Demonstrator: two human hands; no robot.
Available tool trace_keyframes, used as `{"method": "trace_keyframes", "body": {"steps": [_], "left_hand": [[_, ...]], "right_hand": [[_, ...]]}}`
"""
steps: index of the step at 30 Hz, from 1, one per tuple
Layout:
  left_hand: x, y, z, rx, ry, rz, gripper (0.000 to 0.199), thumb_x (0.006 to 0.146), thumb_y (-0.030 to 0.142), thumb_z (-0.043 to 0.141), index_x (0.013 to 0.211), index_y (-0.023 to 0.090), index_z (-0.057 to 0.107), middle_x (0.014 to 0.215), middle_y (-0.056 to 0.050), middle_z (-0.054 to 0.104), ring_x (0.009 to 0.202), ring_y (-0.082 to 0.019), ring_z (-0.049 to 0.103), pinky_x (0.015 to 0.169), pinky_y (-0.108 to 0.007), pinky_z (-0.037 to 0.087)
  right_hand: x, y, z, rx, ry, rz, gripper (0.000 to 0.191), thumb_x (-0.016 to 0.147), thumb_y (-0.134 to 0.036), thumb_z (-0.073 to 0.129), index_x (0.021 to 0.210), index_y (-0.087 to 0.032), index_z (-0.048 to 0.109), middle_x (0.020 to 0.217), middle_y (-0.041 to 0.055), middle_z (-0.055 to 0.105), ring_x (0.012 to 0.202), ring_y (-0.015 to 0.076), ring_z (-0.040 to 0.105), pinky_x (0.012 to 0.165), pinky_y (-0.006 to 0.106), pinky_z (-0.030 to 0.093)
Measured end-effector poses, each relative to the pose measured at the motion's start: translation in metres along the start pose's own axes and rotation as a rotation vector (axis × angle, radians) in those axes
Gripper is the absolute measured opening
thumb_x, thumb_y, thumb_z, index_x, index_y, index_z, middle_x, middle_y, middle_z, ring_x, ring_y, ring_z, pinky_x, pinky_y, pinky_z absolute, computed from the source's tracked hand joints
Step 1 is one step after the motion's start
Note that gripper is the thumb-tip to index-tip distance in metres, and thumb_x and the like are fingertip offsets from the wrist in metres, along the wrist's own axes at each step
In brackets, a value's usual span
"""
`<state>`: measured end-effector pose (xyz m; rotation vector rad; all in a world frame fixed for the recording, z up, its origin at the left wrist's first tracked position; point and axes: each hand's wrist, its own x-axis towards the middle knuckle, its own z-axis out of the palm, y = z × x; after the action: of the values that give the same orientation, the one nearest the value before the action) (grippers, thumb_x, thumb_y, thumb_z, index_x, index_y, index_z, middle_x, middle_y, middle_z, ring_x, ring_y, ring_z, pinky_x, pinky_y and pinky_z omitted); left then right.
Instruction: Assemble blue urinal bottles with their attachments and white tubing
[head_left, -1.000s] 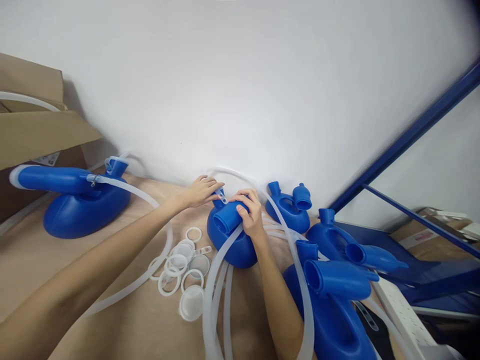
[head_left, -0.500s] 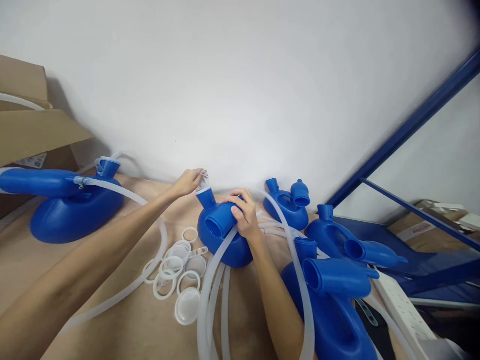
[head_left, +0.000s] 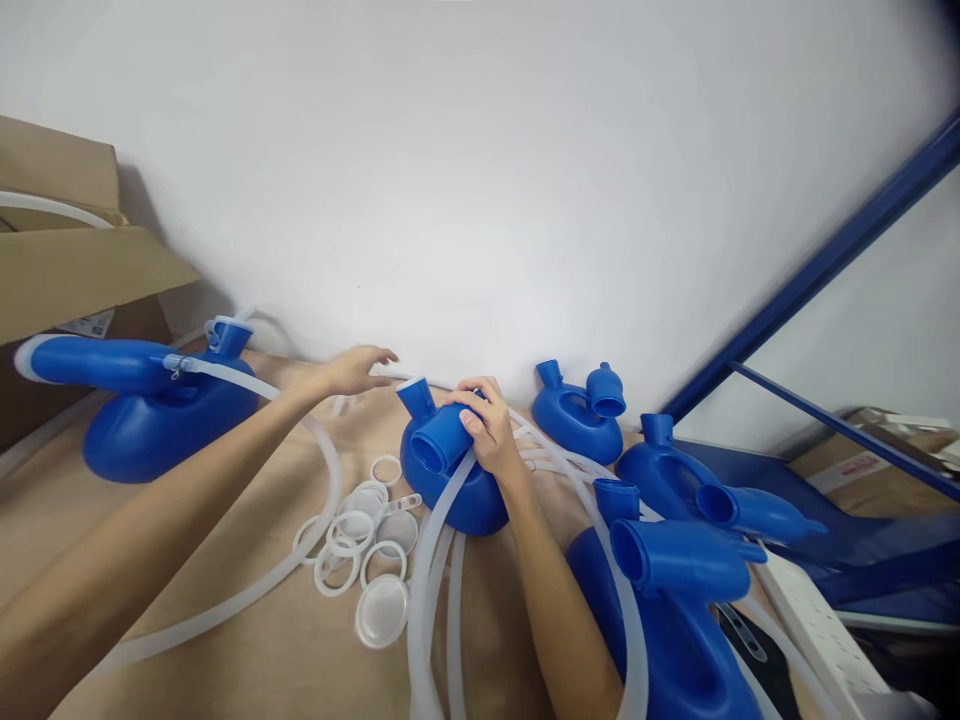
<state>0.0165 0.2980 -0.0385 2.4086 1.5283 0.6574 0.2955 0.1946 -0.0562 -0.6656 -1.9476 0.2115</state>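
Note:
A blue plastic urinal bottle stands in the middle of the table. My right hand is wrapped over its wide-mouthed tubular part, with the fingers on top. The narrow spout at its upper left has a white ring in its mouth. My left hand is off the bottle, left of this spout, its fingers stretched and holding nothing visible. Several clear plastic rings and caps lie in a loose pile at the bottle's left. Translucent hoses run past the bottle's front.
Another blue bottle, with a hose fitted, stands at the left by an open cardboard box. Several more bottles stand at the right. A blue metal frame and a white power strip are farther right.
My left hand has let go of the clear plastic piece at the spout and moved left, its fingers opening. My right hand keeps its hold on the bottle. The view shifts slightly.

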Motion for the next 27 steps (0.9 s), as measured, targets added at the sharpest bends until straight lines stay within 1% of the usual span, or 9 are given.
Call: {"method": "trace_keyframes", "body": {"steps": [2,4,6,8,10,12,17,22,27], "left_hand": [[-0.004,0.016,0.006,-0.073,-0.068,0.087,0.044,0.092,0.056,0.054,0.103,0.020,0.077,0.108,-0.009,0.077,0.099,-0.026,0.068,0.090,-0.032,0.051],[-0.006,0.030,0.011,-0.131,-0.081,0.140,0.056,0.097,0.063,0.043,0.088,0.019,0.076,0.097,-0.008,0.076,0.087,-0.022,0.066,0.080,-0.028,0.049],[-0.007,0.038,0.014,-0.172,-0.077,0.171,0.060,0.094,0.067,0.045,0.073,0.017,0.070,0.080,-0.005,0.071,0.074,-0.018,0.061,0.069,-0.026,0.045],[-0.007,0.041,0.015,-0.202,-0.078,0.188,0.061,0.091,0.069,0.049,0.059,0.017,0.059,0.059,-0.001,0.056,0.059,-0.014,0.048,0.058,-0.025,0.036],[-0.006,0.041,0.016,-0.222,-0.069,0.191,0.065,0.090,0.069,0.050,0.050,0.018,0.045,0.049,0.003,0.036,0.051,-0.010,0.033,0.052,-0.025,0.026],[-0.006,0.042,0.017,-0.239,-0.046,0.193,0.067,0.090,0.068,0.051,0.047,0.019,0.036,0.048,0.004,0.026,0.050,-0.009,0.024,0.051,-0.026,0.020],[-0.006,0.045,0.023,-0.307,-0.027,0.168,0.063,0.091,0.064,0.049,0.050,0.021,0.030,0.052,0.004,0.024,0.052,-0.009,0.023,0.050,-0.026,0.019],[0.001,0.042,0.020,-0.366,-0.151,0.129,0.059,0.091,0.063,0.047,0.052,0.022,0.030,0.051,0.004,0.027,0.049,-0.009,0.023,0.047,-0.025,0.021],[0.012,0.035,0.001,-0.317,-0.228,0.098,0.059,0.087,0.061,0.054,0.049,0.022,0.033,0.047,0.003,0.032,0.046,-0.010,0.026,0.047,-0.026,0.022]], "right_hand": [[0.000,-0.001,0.000,-0.002,-0.005,0.006,0.037,0.104,-0.039,0.042,0.105,-0.024,0.076,0.108,0.0086,0.061,0.106,0.0272,0.057,0.098,0.047,0.046],[0.001,-0.001,0.000,-0.009,-0.002,0.012,0.037,0.104,-0.039,0.042,0.105,-0.024,0.076,0.108,0.0086,0.061,0.106,0.0270,0.057,0.098,0.047,0.046],[0.001,-0.002,0.000,-0.009,0.002,0.009,0.037,0.104,-0.039,0.042,0.104,-0.024,0.076,0.107,0.0087,0.061,0.106,0.0270,0.057,0.098,0.047,0.046],[0.001,-0.001,0.001,0.001,-0.003,-0.001,0.038,0.104,-0.040,0.042,0.104,-0.023,0.076,0.107,0.0088,0.061,0.106,0.0270,0.057,0.098,0.047,0.046],[0.001,-0.001,0.002,0.010,-0.014,-0.011,0.039,0.104,-0.041,0.041,0.104,-0.024,0.076,0.107,0.0089,0.061,0.107,0.0270,0.057,0.098,0.047,0.047],[0.001,-0.001,0.002,0.017,-0.020,-0.016,0.040,0.105,-0.042,0.040,0.104,-0.024,0.076,0.108,0.0088,0.062,0.107,0.0270,0.057,0.098,0.047,0.047],[0.001,0.001,0.001,0.027,-0.019,0.000,0.042,0.104,-0.044,0.039,0.105,-0.024,0.076,0.109,0.0088,0.062,0.106,0.0273,0.058,0.099,0.049,0.047],[0.001,0.000,0.002,0.001,-0.039,0.004,0.047,0.105,-0.049,0.037,0.107,-0.025,0.077,0.109,0.0091,0.062,0.106,0.0276,0.057,0.100,0.050,0.047],[0.001,-0.002,0.003,0.003,-0.048,-0.040,0.044,0.106,-0.047,0.039,0.108,-0.025,0.077,0.109,0.0086,0.063,0.107,0.0271,0.057,0.101,0.049,0.047]]}}
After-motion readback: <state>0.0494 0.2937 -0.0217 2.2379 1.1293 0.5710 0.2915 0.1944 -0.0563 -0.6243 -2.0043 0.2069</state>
